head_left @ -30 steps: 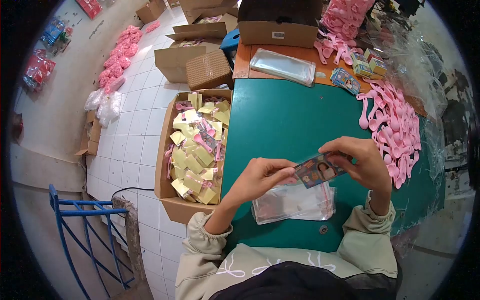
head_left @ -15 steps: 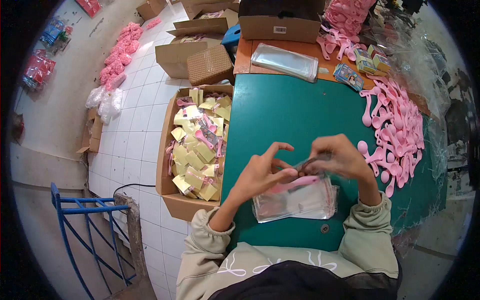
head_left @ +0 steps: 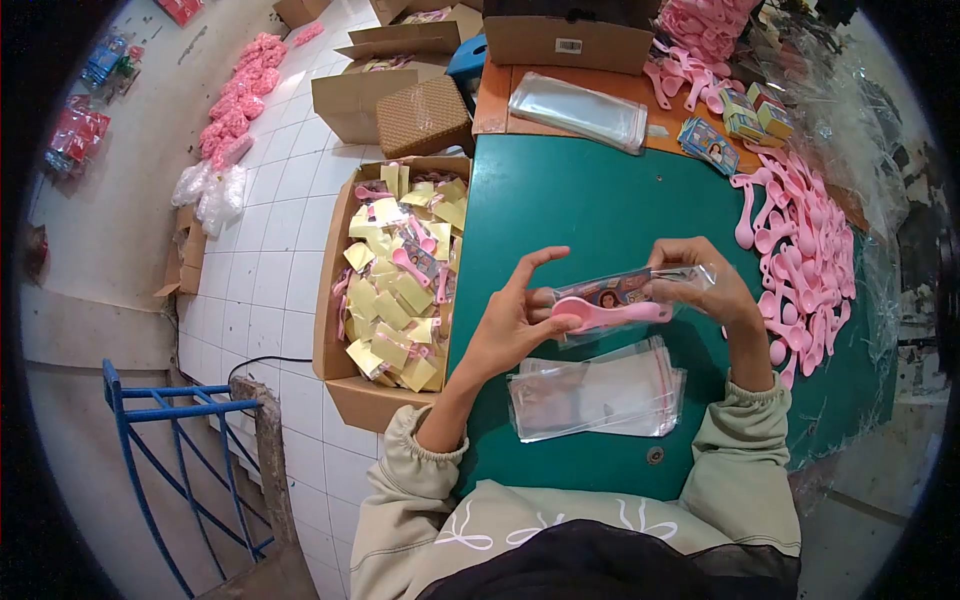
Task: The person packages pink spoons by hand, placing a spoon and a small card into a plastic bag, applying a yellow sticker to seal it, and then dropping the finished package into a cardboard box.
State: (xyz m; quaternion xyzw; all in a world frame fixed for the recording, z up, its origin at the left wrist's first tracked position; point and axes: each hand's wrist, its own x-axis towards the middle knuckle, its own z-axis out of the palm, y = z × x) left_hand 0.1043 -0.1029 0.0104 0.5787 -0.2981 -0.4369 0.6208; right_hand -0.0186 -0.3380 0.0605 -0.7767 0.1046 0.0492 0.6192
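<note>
Between my hands, above the green table, is a clear plastic bag (head_left: 572, 293) with a pink spoon (head_left: 622, 314) and a printed card (head_left: 606, 295) in it. My left hand (head_left: 508, 322) pinches the bag at the spoon's bowl end, thumb on top and index finger raised. At the other end, my right hand (head_left: 708, 284) has its fingers closed on the bag near the spoon's handle tip. Below the hands, a loose stack of clear bags (head_left: 590, 395) lies flat on the table.
Pink spoons (head_left: 800, 255) are heaped on the right. Printed cards (head_left: 708, 145) and a stack of long clear bags (head_left: 578, 108) lie at the back. At the left, an open carton (head_left: 340, 395) holds many filled packets. The green table (head_left: 560, 200) lies before me.
My hands have risen off the bag stack and drawn apart. The bag with the spoon and card is now stretched between them, facing up. The view has shifted slightly.
</note>
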